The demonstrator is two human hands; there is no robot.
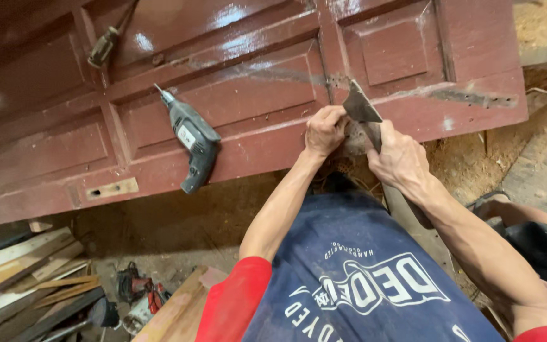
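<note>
Both grips are shut: the right hand (401,158) wraps the handle of a hatchet (361,109), the left hand (325,130) pinches just beside its blade. The tool looks heavy, stiff and sharp-edged, best taken low on the handle. Its blade rests against the dark red door (235,95), well apart from the drill (192,138).

A grey power drill (192,140) lay on the door panel. Wooden offcuts (23,272) were piled on the floor, near a red tool (139,286).
</note>
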